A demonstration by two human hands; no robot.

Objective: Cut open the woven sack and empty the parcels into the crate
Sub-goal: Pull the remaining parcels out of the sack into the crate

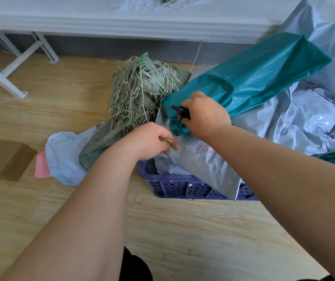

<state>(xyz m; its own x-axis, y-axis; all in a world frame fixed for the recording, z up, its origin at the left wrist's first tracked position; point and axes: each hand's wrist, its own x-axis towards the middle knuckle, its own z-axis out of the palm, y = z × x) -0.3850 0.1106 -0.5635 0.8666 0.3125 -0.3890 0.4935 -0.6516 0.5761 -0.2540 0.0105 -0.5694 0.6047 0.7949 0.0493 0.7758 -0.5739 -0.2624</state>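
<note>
The frayed olive woven sack (142, 92) lies slit open and limp on the wooden floor, just left of the blue slatted plastic crate (182, 187), which already holds grey mailer parcels (203, 159). The right hand (205, 114) grips a teal plastic parcel (264, 74) and a small black cutter (179, 110) above the crate; the left hand (152, 140) pinches a grey mailer. Emptying looks nearly finished, though stray parcels still lie on the floor to the left.

Teal parcel (264, 74), grey parcel (203, 165), blue-violet perforated crate (182, 188), olive woven sack (101, 138) (frayed pale strands), pink packet (42, 168).

Parcels hide crate (182, 186) inside; black tool (179, 110) mostly in right hand (204, 114)
</note>
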